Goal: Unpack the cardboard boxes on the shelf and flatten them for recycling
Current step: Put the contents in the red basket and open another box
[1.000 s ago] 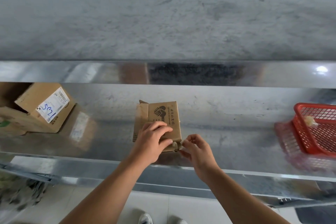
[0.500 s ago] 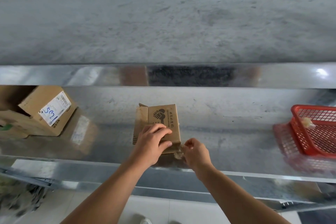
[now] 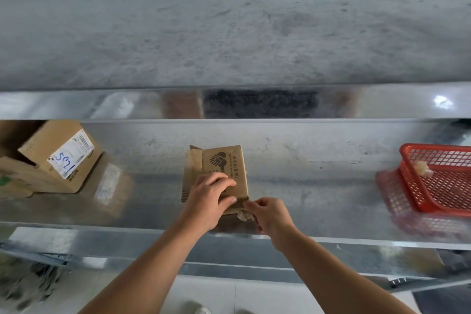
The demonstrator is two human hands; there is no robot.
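Shiny metal shelf [image 3: 305, 186], grey wall behind. Small box [image 3: 224, 168] lay on it. Left hand [image 3: 206, 201] clamped over the box top, thumb on its near edge. Right hand [image 3: 270, 216] pinched a pale wad [image 3: 244, 215] at the box's near-right corner. Labelled box [image 3: 58, 155] well left of it, red basket [image 3: 443, 181] well right. Risks: a hard tug could drag the box off the slick shelf or tear the wad.

Three cardboard boxes, one red basket [image 3: 433, 146], two hands, all at one metal shelf [image 3: 318, 178].
Here's the count: one small logo-printed box [image 3: 229, 163] mid-shelf by the front edge, and two more at the left end, a labelled box [image 3: 51, 145] tilted on a green-marked box [image 3: 15, 186]. One basket at the right end, one pale lump [image 3: 421, 168] inside. The left hand [image 3: 207, 201] and right hand [image 3: 272, 214] are both gripping the small box.
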